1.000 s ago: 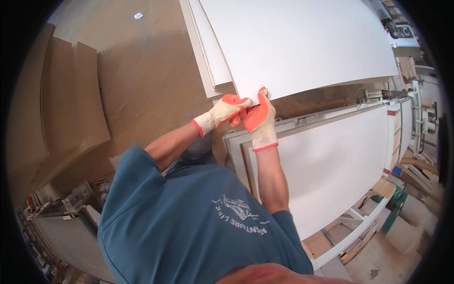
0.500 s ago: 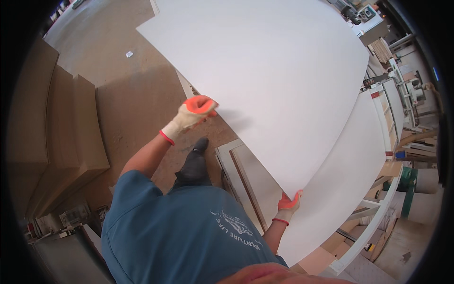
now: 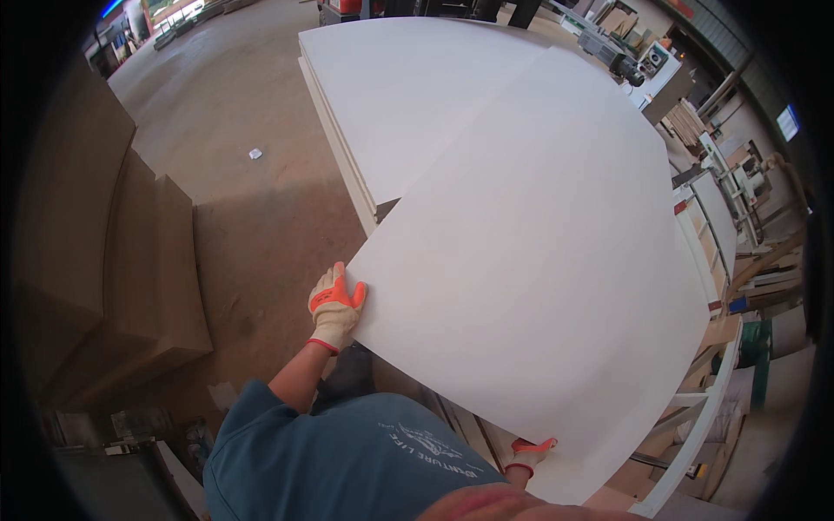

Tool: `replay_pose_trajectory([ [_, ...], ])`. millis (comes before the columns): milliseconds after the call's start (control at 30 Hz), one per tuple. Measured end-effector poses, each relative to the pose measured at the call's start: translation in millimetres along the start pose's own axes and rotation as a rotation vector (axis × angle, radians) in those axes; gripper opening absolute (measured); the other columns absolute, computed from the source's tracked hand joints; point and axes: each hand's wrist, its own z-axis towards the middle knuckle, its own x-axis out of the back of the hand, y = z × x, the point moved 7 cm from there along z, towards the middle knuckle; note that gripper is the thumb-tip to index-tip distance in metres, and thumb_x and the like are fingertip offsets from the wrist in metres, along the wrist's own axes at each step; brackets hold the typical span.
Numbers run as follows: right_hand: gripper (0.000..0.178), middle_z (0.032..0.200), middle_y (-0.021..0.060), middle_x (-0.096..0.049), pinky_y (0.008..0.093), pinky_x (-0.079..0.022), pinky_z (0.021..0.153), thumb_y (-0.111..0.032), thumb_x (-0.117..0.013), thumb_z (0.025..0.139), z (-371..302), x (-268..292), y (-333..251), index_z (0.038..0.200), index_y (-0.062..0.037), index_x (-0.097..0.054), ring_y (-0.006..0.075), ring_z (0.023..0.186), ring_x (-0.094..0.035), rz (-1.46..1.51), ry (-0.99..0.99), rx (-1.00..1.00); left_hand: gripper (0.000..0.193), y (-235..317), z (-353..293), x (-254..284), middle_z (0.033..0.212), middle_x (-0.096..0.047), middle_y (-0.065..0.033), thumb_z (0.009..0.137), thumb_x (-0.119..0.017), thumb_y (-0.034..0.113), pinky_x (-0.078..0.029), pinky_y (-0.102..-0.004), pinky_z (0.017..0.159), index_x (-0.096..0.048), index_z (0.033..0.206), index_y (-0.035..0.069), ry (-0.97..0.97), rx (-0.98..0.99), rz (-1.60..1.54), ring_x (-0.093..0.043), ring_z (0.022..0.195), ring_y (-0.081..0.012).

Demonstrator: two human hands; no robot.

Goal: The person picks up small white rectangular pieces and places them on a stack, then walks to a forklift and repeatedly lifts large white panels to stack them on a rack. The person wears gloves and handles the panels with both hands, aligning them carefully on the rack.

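A large white sheet [image 3: 539, 252] fills the middle of the head view, its near edge close to my body. My left hand [image 3: 336, 304], in a cream glove with an orange palm, rests at the sheet's left edge by the near corner. Its fingers are stretched out and the thumb is spread toward the sheet. At the near edge, on the right, my right hand [image 3: 530, 453] wears a matching glove. Its thumb lies on the sheet's top face; the fingers are mostly hidden at and below the edge.
Beyond lies a stack of white boards [image 3: 391, 104], partly under the sheet. Tall brown boards [image 3: 156, 260] stand at the left. A pale frame rail [image 3: 704, 417] runs along the right, with machinery [image 3: 608, 56] behind it. A white scrap [image 3: 254, 154] lies on the floor.
The sheet now lies squarer to my body, showing the stack beyond it. My left hand has opened from its closed pose and sits lower at the left edge. The view has shifted too.
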Motion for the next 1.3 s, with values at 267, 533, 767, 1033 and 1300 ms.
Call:
replay_pose_trajectory([
  [267,0.057,0.141,0.0002,-0.062,0.0465,-0.047,0.108,-0.059,-0.041,0.101,-5,12,156,0.139,-0.0206,-0.058,0.0276,0.13,-0.056,-0.001,-0.082,-0.357,0.079,-53,105,48,0.146,-0.06,-0.0152,0.091,-0.062,0.059,-0.049,-0.0458,0.106,-0.048,0.154,0.014,-0.073,0.061,-0.111,-0.061,0.129,-0.0319],
  [533,0.06,0.145,-0.0001,-0.059,0.0464,-0.046,0.11,-0.06,-0.037,0.102,-107,12,232,0.143,-0.0215,-0.056,0.0269,0.133,-0.054,-0.017,-0.083,-0.506,0.078,-105,277,92,0.116,-0.075,-0.0119,0.086,-0.068,0.068,-0.054,-0.0373,0.092,-0.07,0.129,0.003,-0.542,0.27,-0.18,-0.072,0.104,-0.0259],
  [767,0.063,0.149,-0.0004,-0.058,0.0464,-0.045,0.112,-0.062,-0.033,0.102,-146,42,247,0.147,-0.0223,-0.054,0.0262,0.136,-0.053,0.129,-0.029,-0.456,0.058,-65,255,71,0.092,-0.076,-0.0122,0.094,-0.07,0.051,-0.057,-0.0385,0.07,-0.073,0.106,-0.005,-0.481,0.139,-0.281,-0.072,0.076,-0.0213],
  [1033,0.068,0.152,0.0025,-0.054,0.0459,-0.039,0.117,-0.063,-0.029,0.104,-135,137,225,0.151,-0.0191,-0.049,0.0267,0.142,-0.046,0.429,0.139,-0.179,0.056,3,80,-51,0.078,-0.064,-0.0023,0.092,-0.075,0.05,-0.047,-0.035,0.062,-0.071,0.096,-0.005,-0.724,0.203,-0.401,-0.055,0.07,-0.0136],
  [1300,0.058,0.145,0.0079,-0.058,0.0509,-0.049,0.108,-0.058,-0.039,0.103,-105,232,120,0.144,-0.02,-0.055,0.0293,0.131,-0.057,0.223,0.491,-0.224,0.052,87,-51,-178,0.081,-0.063,-0.0049,0.094,-0.071,0.05,-0.048,-0.0381,0.063,-0.07,0.095,-0.002,-1.012,0.247,-0.367,-0.058,0.074,-0.0173],
])
